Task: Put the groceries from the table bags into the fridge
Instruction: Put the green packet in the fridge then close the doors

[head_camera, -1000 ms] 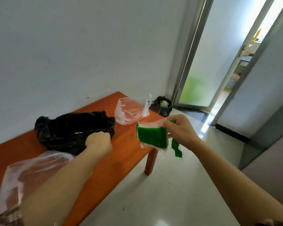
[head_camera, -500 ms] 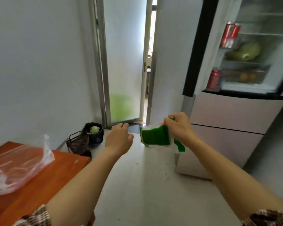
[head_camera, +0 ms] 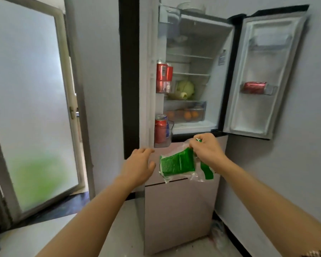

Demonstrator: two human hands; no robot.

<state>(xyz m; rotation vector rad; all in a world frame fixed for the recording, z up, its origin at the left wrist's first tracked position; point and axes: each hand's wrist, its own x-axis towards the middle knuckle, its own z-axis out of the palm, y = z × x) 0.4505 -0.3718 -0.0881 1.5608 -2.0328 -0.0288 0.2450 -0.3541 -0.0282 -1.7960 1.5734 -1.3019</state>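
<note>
Right grip (head_camera: 207,151) atop green packet (head_camera: 177,163)

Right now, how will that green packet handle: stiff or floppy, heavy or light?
Probably light: the green packet hangs from the right hand, which pinches only the wrapper's top. The block is likely stiff, since its edges look straight; the loose clear wrapper seems floppy, perhaps slippery.
</note>
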